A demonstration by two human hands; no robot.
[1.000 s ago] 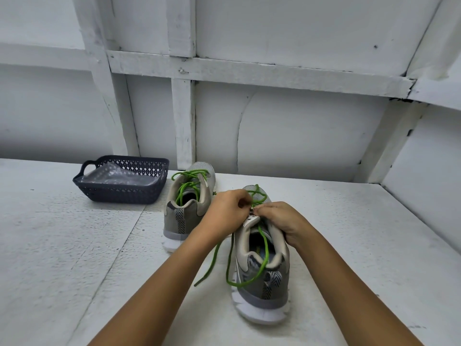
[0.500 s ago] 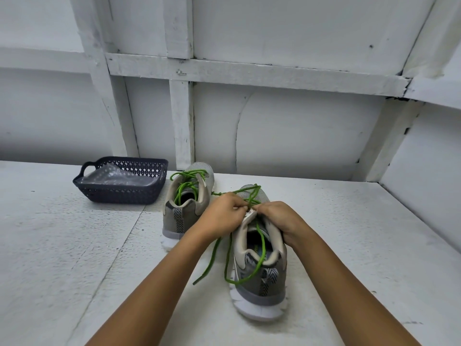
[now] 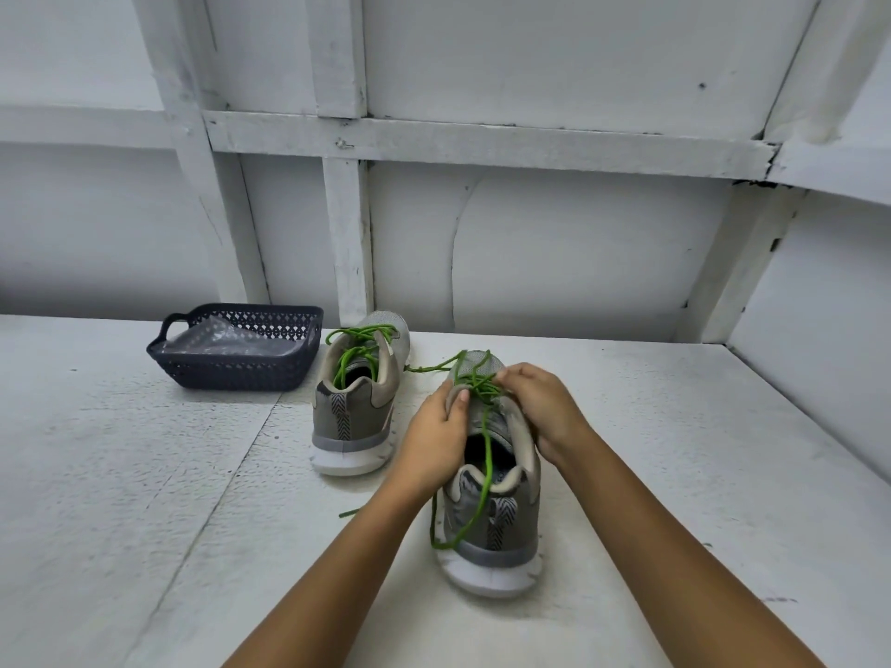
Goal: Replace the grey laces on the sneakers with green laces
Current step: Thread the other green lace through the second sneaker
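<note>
Two grey sneakers stand heel-toward-me on the white table. The far left sneaker (image 3: 359, 402) carries a green lace, its ends tucked into the opening. The near sneaker (image 3: 492, 518) has a green lace (image 3: 484, 479) running from the eyelets down over the heel, with another end trailing left past the toe. My left hand (image 3: 436, 433) grips the near sneaker's left upper, thumb pressed on the tongue. My right hand (image 3: 542, 407) pinches the green lace at the eyelets. No grey lace is in view.
A dark blue plastic basket (image 3: 241, 376) lined with clear plastic film sits at the back left, just left of the far sneaker. A white panelled wall with beams rises behind the table (image 3: 144, 499), and a side wall closes in on the right.
My left hand has let go of the lace and dropped to the sneaker's left side. One lace end now trails left past the toe. My right hand stays at the eyelets.
</note>
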